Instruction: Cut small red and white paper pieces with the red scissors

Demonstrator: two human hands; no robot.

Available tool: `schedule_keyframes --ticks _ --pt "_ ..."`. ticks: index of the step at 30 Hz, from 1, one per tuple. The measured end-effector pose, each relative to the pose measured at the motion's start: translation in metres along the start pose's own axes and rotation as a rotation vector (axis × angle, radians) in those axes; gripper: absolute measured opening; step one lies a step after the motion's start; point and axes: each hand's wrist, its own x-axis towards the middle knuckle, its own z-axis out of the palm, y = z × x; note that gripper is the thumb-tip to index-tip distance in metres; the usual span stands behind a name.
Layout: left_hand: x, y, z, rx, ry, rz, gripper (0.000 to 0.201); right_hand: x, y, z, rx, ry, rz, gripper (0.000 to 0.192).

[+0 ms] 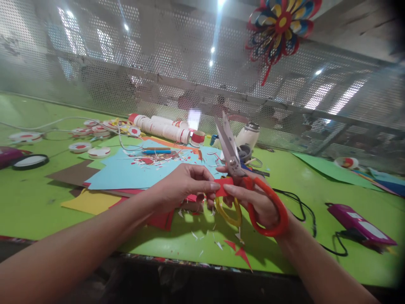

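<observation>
The big green table (38, 202) runs from left to right, and a metal mesh wall (158, 63) stands at its far edge. On the table's left half lies a spread of coloured paper sheets (126, 173), blue on top, with brown, yellow and red ones under it. Far behind them a stack of paper cups (164, 128) lies on its side, and round red and white discs (79, 147) sit farther left. A pink case (360, 221) with a black cord rests near the right edge. A paper pinwheel (280, 27) hangs up high. Close to the near edge, both hands meet over the table. The right hand (253, 202) grips the scissors (240, 181) with its fingers through the orange and yellow loops, and the long blades stand open, pointing up and away. The left hand (183, 183) pinches a small red paper piece (224, 186) with thumb and fingertips. The piece sits just to the right of the left hand, touching the scissors near where the blades join. Tiny red and white scraps (236, 249) lie below. Nothing stands between the hands.
</observation>
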Motion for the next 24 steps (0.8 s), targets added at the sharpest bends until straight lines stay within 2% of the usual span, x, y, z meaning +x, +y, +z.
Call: schedule_keyframes --ticks 3,9,16,24 --pt "0.0014 -0.0003 -0.0024 0.052 0.031 0.052 0.022 0.0013 0.0028 0.0008 0.007 0.061 -0.032 0.034" --pt "0.0027 -0.0044 -0.0043 0.077 0.004 0.104 0.022 0.0009 0.0009 0.0035 -0.029 0.064 -0.111 0.029" --pt "-0.0012 -0.0001 -0.0006 0.045 -0.082 0.130 0.025 -0.0007 -0.0021 0.0046 0.053 0.044 -0.073 0.031" --pt "-0.0028 0.0025 0.0000 0.086 -0.100 0.161 0.022 -0.0014 -0.0027 0.0056 0.141 0.008 -0.037 0.032"
